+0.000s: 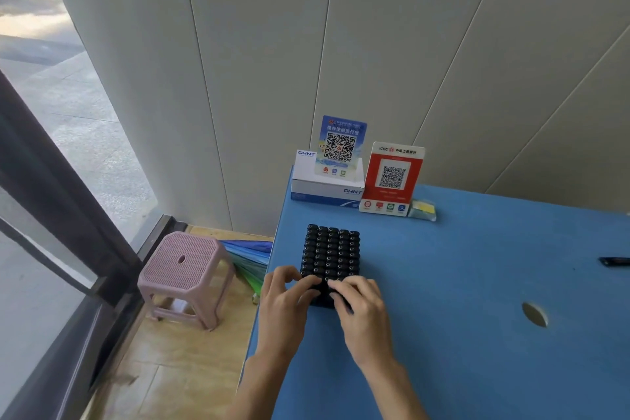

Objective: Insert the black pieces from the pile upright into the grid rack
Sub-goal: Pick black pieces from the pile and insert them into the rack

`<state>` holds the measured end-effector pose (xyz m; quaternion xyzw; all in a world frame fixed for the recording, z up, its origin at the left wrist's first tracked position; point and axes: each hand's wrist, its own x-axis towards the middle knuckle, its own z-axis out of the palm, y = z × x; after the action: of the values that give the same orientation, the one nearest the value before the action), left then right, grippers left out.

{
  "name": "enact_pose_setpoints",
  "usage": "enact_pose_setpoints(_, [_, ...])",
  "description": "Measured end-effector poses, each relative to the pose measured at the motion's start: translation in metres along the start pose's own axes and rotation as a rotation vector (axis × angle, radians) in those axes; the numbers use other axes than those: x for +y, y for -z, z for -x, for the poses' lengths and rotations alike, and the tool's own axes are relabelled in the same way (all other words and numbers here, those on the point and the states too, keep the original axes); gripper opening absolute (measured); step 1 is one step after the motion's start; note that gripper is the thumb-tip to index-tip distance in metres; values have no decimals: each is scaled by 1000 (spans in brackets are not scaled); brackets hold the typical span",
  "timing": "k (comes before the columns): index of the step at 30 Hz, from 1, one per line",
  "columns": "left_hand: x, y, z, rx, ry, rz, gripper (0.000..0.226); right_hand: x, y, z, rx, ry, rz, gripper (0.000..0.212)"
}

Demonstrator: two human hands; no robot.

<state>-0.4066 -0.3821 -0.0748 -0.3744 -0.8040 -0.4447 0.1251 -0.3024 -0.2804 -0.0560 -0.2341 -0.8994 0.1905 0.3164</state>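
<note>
Fingers of left hand and right hand, loosely bent, press black pieces in grid rack.

Your blue desk carries the filled grid rack; beyond it a white box, a red sign

You worked over a plain blue counter, where the grid rack showed solid black, its black pieces each marked with a small pale ring on top. Behind it stood a white box with blue lettering, a blue card and a red card, both bearing black-and-white square code patterns, and a yellow and pale green pad. Off the counter sat a pink stool with a perforated lattice seat, a blue-to-green folded umbrella, tan floor tiles and grey-white wall panels.
</note>
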Motion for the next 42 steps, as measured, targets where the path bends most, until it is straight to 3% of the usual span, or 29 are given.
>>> enact_pose_setpoints(9, [0,-1,2,-2,26,28,34,-2,5,-1,-13,-31,-4,24])
enact_pose_setpoints(15, [-5,3,7,-25,-9,48,52,-6,2,3,-33,-42,-20,23])
enact_pose_setpoints(29, [8,8,-1,-83,2,-22,32,-15,-6,1,-26,-57,95,29])
enact_pose_setpoints(33, [21,5,-8,-81,-31,-71,32,-8,13,-3,-31,-111,128,34])
enact_pose_setpoints(42, [95,-30,9,-239,-139,-57,35,54,97,24,12,-182,401,35])
